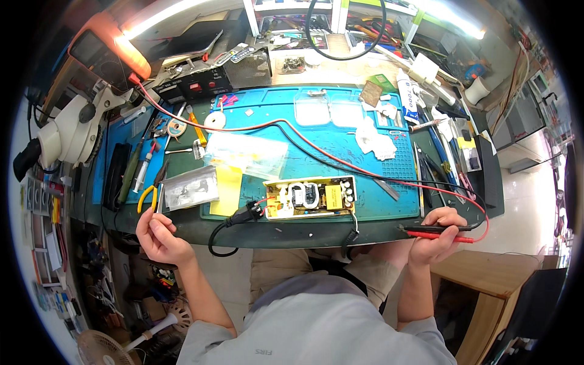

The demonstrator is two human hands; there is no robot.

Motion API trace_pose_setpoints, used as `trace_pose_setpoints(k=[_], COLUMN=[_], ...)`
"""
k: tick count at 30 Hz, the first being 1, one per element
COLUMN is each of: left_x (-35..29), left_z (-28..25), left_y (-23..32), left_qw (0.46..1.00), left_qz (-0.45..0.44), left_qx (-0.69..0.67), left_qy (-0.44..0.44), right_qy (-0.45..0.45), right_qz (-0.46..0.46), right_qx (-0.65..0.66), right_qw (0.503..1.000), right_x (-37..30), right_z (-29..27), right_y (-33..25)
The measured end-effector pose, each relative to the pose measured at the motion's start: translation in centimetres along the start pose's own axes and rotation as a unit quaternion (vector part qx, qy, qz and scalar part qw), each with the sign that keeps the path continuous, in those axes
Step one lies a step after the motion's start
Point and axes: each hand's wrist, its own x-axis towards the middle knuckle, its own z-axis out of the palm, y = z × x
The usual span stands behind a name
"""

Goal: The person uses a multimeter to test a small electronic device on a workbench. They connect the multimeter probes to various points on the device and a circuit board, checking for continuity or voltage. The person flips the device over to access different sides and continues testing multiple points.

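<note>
On the desk [280, 234], near edge: opened power supply [310, 196], parts bare in a pale case, lying on the blue mat [389, 210] between the hands.
Power supply's long axis: left to right, nearly parallel to the desk edge, right end slightly farther off; black plug [248, 213] at its left end, thin coiled lead [349, 238] off its right.
Right hand [435, 238]: narrow grip around the black probe [435, 229] and red probe [435, 235], both pointing left, tips well apart from the board.
Left hand [163, 240]: fingertips drawn together; cannot tell whether they pinch something thin.
Probe risk: paired in one hand, the tips could slip and bridge neighbouring parts, causing a short.
Plug risk: a shock from bare parts if the supply is live, which cannot be seen.
Lead risk: the coiled lead, hanging over the edge, could snag and drag the supply askew.
</note>
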Motion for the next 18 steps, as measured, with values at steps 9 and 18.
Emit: trace_pose_setpoints(k=[9,18], left_x=[-0.18,-0.22], left_z=[-0.14,-0.12], left_y=[-0.11,-0.07], left_qw=[1.0,1.0], left_qz=[-0.008,0.006], left_qx=[0.003,0.013], left_qy=[0.001,-0.002], right_qy=[-0.012,-0.018], right_qz=[0.046,0.045], right_qx=[0.023,0.023], right_qw=[0.999,0.999], right_x=[-0.23,-0.25], right_z=[-0.07,-0.12], right_y=[-0.62,-0.44])
